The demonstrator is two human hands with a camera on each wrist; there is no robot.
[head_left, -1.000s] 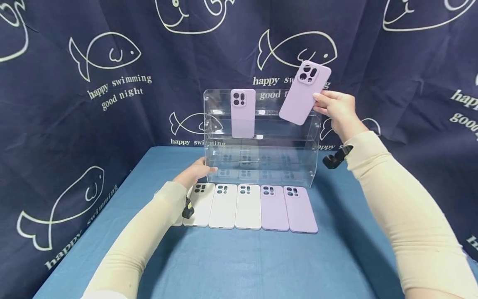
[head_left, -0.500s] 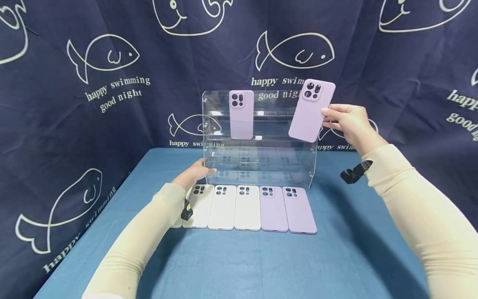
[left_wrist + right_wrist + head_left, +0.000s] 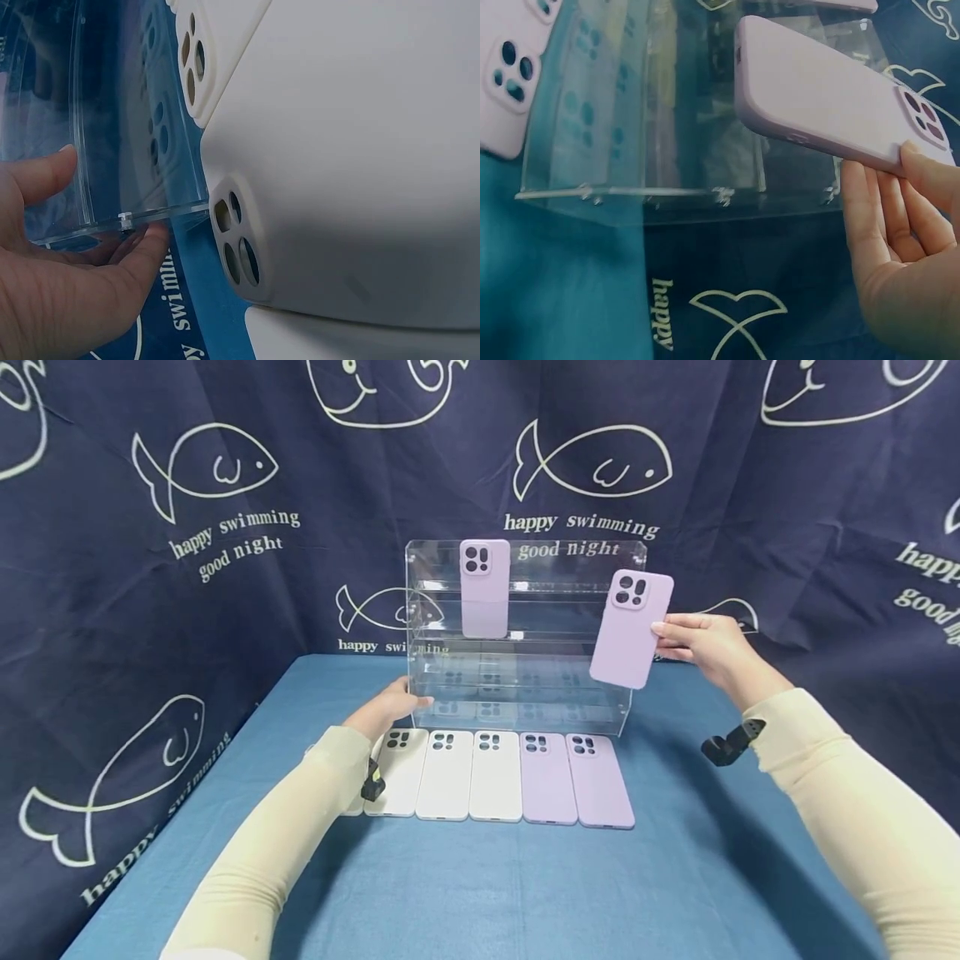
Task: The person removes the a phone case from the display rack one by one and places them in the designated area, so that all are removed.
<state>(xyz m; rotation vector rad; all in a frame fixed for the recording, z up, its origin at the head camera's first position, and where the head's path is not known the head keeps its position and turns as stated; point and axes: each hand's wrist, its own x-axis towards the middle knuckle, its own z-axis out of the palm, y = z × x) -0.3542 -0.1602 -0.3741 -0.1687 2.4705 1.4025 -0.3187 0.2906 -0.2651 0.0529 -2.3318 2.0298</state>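
My right hand (image 3: 712,647) pinches a lilac phone case (image 3: 632,631) by its side edge, camera cutouts at the top, before the right end of a clear acrylic display rack (image 3: 525,672). In the right wrist view the thumb lies on the case's back, with the fingers (image 3: 866,217) beneath. My left hand (image 3: 390,703) grips the rack's left side panel, thumb at the front and fingers (image 3: 142,255) on the panel's outer side. Another lilac case (image 3: 486,610) stands upright in the rack's upper part, left of the middle.
A row of cases lies flat before the rack: several white cases (image 3: 444,777) at left, partly covered by the left wrist, and two lilac cases (image 3: 602,781) at right. Blue cloth (image 3: 525,885) covers the table. A dark curtain (image 3: 315,468) with fish prints hangs behind.
My right hand has lowered the lilac case and shifted it slightly right, turning it more upright. The left hand keeps its grip on the rack.
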